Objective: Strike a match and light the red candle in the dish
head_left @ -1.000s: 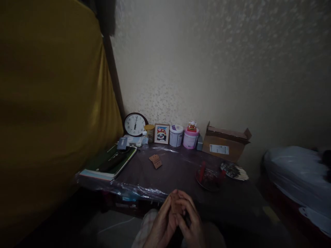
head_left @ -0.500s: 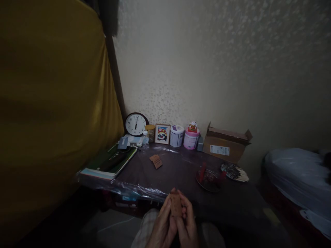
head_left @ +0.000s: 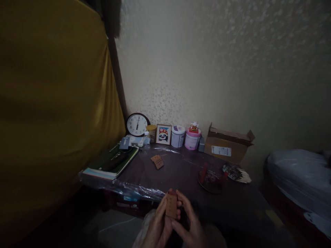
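Observation:
A small brown cardboard packet with a column of dark print and a reddish top edge is held upright above my lap, by the near table edge. My left hand is closed around it, supporting its left side and back, with fingertips curling past its right edge. My right hand is beside it with forefinger and thumb apart, the forefinger near the top right corner and the thumb near the bottom edge. Whether these fingertips touch it is hard to see. Farther back on the dark table lie brown cardboard pieces.
At left are green books. Along the wall stand a clock, a panda picture, a white tin, a pink-lidded tin and an open carton. A plate with red items and cotton swabs lie right.
The packet has shifted slightly left and tilted in my left hand. My right hand has loosened and spread, its thumb moving away from the packet's front.

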Tool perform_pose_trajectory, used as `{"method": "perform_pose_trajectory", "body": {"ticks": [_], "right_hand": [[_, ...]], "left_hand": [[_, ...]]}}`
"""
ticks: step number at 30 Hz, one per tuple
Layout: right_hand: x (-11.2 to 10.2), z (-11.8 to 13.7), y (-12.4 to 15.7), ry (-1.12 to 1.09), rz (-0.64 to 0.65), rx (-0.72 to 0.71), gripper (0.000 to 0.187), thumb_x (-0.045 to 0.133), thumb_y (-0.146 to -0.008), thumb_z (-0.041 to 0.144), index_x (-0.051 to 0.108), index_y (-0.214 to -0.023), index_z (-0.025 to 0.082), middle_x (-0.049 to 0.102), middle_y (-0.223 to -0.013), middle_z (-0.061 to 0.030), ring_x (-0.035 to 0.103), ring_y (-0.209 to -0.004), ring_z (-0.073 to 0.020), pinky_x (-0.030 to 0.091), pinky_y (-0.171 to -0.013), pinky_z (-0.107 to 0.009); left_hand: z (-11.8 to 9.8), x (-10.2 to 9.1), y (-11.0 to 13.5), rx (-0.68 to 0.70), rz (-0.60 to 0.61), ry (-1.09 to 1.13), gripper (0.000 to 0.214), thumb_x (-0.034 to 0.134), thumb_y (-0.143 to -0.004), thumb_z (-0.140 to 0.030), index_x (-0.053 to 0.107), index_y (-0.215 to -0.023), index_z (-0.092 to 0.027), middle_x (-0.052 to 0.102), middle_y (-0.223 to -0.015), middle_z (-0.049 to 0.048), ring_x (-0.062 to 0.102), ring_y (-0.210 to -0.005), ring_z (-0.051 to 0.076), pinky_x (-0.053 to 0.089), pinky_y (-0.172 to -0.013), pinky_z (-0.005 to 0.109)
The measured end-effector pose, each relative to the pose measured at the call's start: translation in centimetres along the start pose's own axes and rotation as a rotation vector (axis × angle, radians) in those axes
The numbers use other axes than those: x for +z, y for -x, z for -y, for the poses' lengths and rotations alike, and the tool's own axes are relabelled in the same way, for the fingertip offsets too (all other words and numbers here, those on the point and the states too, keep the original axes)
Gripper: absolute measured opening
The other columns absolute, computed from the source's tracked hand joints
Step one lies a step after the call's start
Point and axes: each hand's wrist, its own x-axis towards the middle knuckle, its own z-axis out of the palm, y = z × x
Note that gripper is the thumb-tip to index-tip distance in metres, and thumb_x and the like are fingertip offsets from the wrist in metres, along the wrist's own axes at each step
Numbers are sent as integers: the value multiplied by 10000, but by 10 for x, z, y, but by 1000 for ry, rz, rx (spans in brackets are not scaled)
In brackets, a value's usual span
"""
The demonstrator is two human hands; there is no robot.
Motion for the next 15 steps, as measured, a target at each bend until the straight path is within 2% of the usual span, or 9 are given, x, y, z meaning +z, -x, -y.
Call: {"method": "perform_pose_trajectory", "body": {"ticks": [2,4,6,10,13,15], "right_hand": [[-13,-2,-7,32,-3,-54,383,600,-818,291,551,-1195,249,528,-1286,-76,484,-1206,-222,396,-1015,-362],[-23,-3,-15,86,-5,-121,189,531,-865,273,642,-1012,231,594,-1158,-74,550,-1107,-195,435,-955,-321],[-27,-2,-22,143,61,-174,195,467,-899,242,655,-940,217,619,-1039,-67,586,-1004,-166,461,-882,-277],[-29,7,-27,277,255,-188,252,399,-926,189,648,-963,208,608,-933,-53,589,-895,-139,458,-808,-233],[-32,12,-26,379,361,-184,250,394,-925,169,635,-975,210,602,-899,-38,582,-839,-127,447,-762,-214],[-35,13,-26,443,412,-188,210,423,-910,156,629,-918,198,598,-866,-25,574,-805,-119,433,-735,-200]], "left_hand": [[1,-8,-3,-39,22,44,322,625,-771,-240,657,-1074,-136,670,-1035,124,627,-870,200,493,-748,304],[5,-16,-5,-85,9,31,282,619,-781,-232,658,-1049,-153,672,-1003,97,630,-750,161,499,-693,294],[9,-23,-6,-128,7,-24,250,614,-788,-252,660,-1015,-157,674,-962,74,609,-646,131,498,-627,278],[13,-30,-6,-154,79,-87,205,587,-804,-264,659,-962,-155,675,-860,46,592,-587,125,475,-527,243],[14,-38,-7,-153,96,-124,195,592,-795,-290,661,-905,-145,666,-767,35,567,-492,108,440,-453,225],[15,-44,-8,-167,111,-157,215,593,-789,-328,659,-859,-135,652,-690,30,546,-427,104,415,-414,225]]}}
